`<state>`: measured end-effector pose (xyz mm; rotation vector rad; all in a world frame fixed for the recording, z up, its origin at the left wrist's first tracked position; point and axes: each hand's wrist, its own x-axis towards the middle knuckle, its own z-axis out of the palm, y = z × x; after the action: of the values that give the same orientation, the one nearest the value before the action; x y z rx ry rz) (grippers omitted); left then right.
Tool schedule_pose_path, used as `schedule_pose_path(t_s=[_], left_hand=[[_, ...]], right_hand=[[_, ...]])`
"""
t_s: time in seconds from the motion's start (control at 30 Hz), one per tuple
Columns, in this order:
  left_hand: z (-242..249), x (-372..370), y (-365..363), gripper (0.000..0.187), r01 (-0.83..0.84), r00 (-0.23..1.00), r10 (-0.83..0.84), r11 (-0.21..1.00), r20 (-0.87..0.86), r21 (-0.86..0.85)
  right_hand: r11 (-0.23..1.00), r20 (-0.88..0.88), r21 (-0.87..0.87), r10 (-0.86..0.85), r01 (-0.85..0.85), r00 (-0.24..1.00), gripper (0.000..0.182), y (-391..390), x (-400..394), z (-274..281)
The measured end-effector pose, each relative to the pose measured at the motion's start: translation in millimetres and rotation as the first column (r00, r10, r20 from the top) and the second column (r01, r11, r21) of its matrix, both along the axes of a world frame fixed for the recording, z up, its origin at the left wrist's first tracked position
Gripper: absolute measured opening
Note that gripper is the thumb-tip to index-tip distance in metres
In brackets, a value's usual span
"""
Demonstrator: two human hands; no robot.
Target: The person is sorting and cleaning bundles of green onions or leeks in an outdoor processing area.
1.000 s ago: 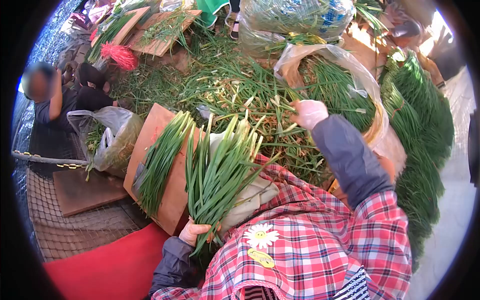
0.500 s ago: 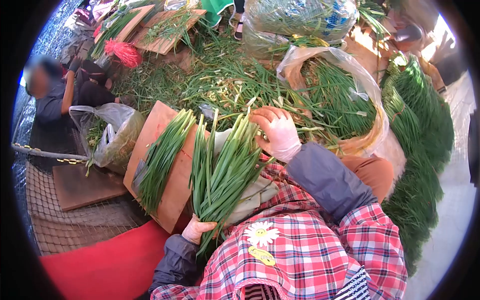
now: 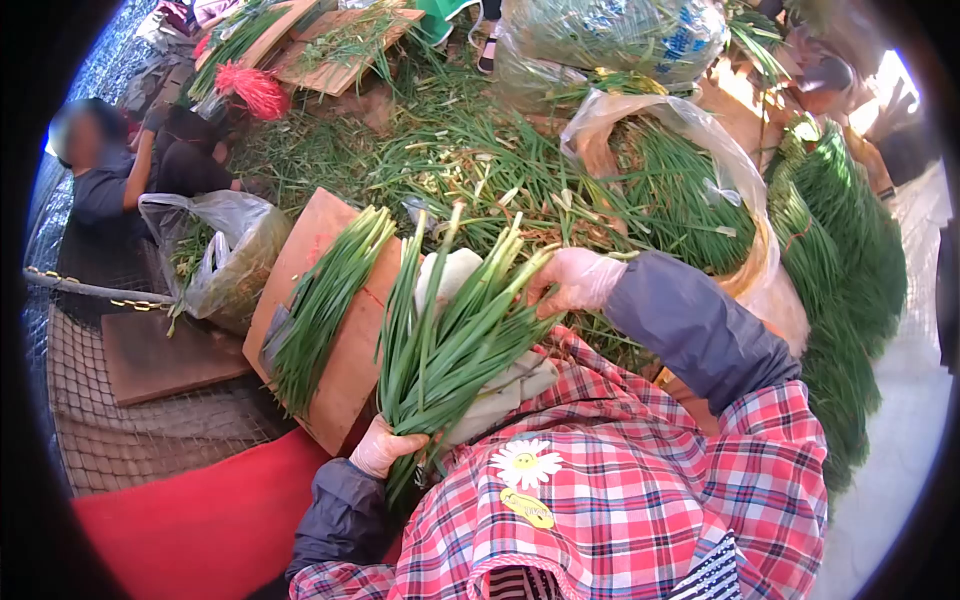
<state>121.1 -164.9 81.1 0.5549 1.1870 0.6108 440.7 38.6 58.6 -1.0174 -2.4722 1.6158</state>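
Observation:
A loose bunch of long green chives (image 3: pixel 450 340) fans out over my lap, pale stem ends pointing away from me. My left hand (image 3: pixel 385 447), in a thin clear glove, is closed around its leafy lower end. Gloved as well, my right hand (image 3: pixel 578 280) pinches chive stems at the right side of the bunch, near the pale ends; its fingertips are partly hidden. Left of the bunch, a second bundle of chives (image 3: pixel 335 310) lies on a tilted wooden board (image 3: pixel 318 225).
Cut chives and trimmings (image 3: pixel 470 170) cover the ground ahead. An open plastic bag (image 3: pixel 765 225) of chives lies at right, beside tall stacked chives (image 3: pixel 840 290). A smaller plastic bag (image 3: pixel 240 270) stands left. Another person (image 3: pixel 110 180) sits at far left.
My right hand has moved right and down from the stem tips, drawing some chives outward so the bunch spreads wider. The left hand keeps its hold, shifted slightly left.

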Motion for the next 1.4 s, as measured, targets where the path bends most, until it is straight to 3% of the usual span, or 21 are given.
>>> schedule_pose_path(t_s=[0.07, 0.2, 0.33, 0.43, 0.47, 0.5, 0.53, 0.57, 0.6, 0.63, 0.7, 0.73, 0.77, 0.83, 0.9, 0.97, 1.0, 1.1, 1.17, 1.37, 1.4], left_hand=[[3.3, -3.3, 2.2, 0.040, 0.043, 0.999, -0.043, 0.999, -0.025, 0.006], [7.2, 0.2, 0.0, 0.033, 0.087, 0.985, -0.077, 0.994, -0.153, 0.059], [13.2, 8.3, -2.7, 0.030, 0.079, 0.977, -0.055, 0.991, -0.207, 0.112], [16.7, 7.6, 0.7, 0.031, 0.116, 0.980, -0.114, 0.993, -0.166, 0.000], [16.1, 7.6, -0.1, 0.030, 0.095, 0.986, -0.094, 0.996, -0.138, -0.002], [15.3, 7.0, -0.6, 0.030, 0.075, 0.991, -0.074, 0.997, -0.111, -0.003], [13.3, 6.6, -1.2, 0.030, 0.053, 0.995, -0.053, 0.999, -0.086, -0.002], [11.1, 6.1, -3.5, 0.030, 0.036, 0.996, -0.038, 0.999, -0.081, -0.022], [8.4, 4.9, -5.7, 0.029, 0.023, 0.997, -0.026, 0.999, -0.076, -0.043], [8.0, 4.5, -4.9, 0.028, 0.011, 0.997, -0.015, 0.998, -0.072, -0.060], [7.6, 8.9, 0.0, 0.027, -0.010, 0.997, 0.006, 0.999, -0.081, -0.049], [7.3, 10.5, -3.7, 0.026, -0.023, 0.996, 0.018, 0.998, -0.085, -0.059], [5.7, 10.6, -7.0, 0.026, -0.018, 0.997, 0.013, 0.998, -0.080, -0.065], [0.0, 12.1, -4.2, 0.026, -0.006, 0.997, 0.003, 0.999, -0.073, -0.047], [1.5, 15.6, -3.8, 0.034, -0.021, 0.998, 0.019, 0.999, -0.060, -0.039], [3.7, 24.1, -7.2, 0.038, -0.082, 0.996, 0.081, 0.996, -0.043, -0.033], [-1.4, 26.3, -12.5, 0.043, -0.149, 0.988, 0.148, 0.989, -0.034, -0.020], [-0.6, 24.6, -16.3, 0.044, -0.152, 0.988, 0.152, 0.987, -0.007, -0.058], [3.0, 27.2, -13.5, 0.042, -0.137, 0.991, 0.136, 0.989, -0.020, -0.052], [7.4, 23.7, -8.5, 0.031, -0.023, 0.990, 0.020, 1.000, -0.139, -0.020], [8.6, 19.9, -8.4, 0.030, 0.012, 0.988, -0.018, 0.999, -0.150, -0.040]], right_hand=[[0.968, 0.011, -0.225, -0.107, 0.107, 0.994, 0.021, -4.4, -1.6, 2.6], [0.848, 0.045, -0.410, -0.349, 0.336, 0.936, 0.025, -11.2, -4.8, -7.3], [0.901, -0.052, -0.224, -0.393, 0.373, 0.918, 0.024, -18.4, -6.2, -15.2], [0.798, -0.204, -0.210, -0.601, 0.565, 0.773, 0.023, 0.4, -4.4, -97.3], [0.679, -0.194, -0.236, -0.734, 0.695, 0.651, 0.021, 1.0, 3.6, -38.1], [0.629, -0.271, -0.155, -0.769, 0.762, 0.579, 0.020, 16.2, 20.4, -45.5], [0.513, -0.205, -0.143, -0.852, 0.847, 0.482, 0.020, 27.4, 38.3, -48.9], [0.547, -0.037, 0.163, -0.828, 0.821, 0.559, 0.018, 41.4, 64.5, -69.3], [0.706, 0.346, 0.518, -0.689, 0.483, 0.637, 0.020, 45.2, 79.0, -58.4], [0.856, 0.726, 0.447, -0.516, 0.258, 0.455, 0.022, 59.9, 97.2, -84.0], [0.730, 0.529, 0.621, -0.658, 0.284, 0.536, 0.025, 33.9, 76.2, -32.8], [0.671, 0.247, 0.603, -0.671, 0.431, 0.699, 0.026, 23.2, 63.0, -18.5], [0.623, -0.071, 0.529, -0.644, 0.576, 0.762, 0.027, 11.7, 47.5, -11.2], [0.691, -0.378, 0.306, -0.544, 0.655, 0.749, 0.030, -7.4, 7.0, -5.0], [0.712, -0.221, 0.552, -0.377, 0.434, 0.899, 0.027, -23.4, -13.6, 0.5], [0.827, -0.014, 0.424, -0.401, 0.369, 0.916, 0.027, -31.3, -18.8, -18.6], [0.859, 0.044, 0.278, -0.459, 0.430, 0.887, 0.030, -37.7, -18.4, -22.6], [0.754, -0.082, -0.162, -0.653, 0.637, 0.753, 0.039, -49.7, -18.9, -26.0], [0.761, -0.145, -0.292, -0.633, 0.579, 0.760, 0.042, -46.3, -19.5, -28.7], [0.684, -0.190, -0.568, -0.650, 0.457, 0.736, 0.036, -29.6, -25.9, -25.8], [0.753, -0.143, -0.464, -0.584, 0.467, 0.799, 0.034, -27.8, -22.3, -22.7]])
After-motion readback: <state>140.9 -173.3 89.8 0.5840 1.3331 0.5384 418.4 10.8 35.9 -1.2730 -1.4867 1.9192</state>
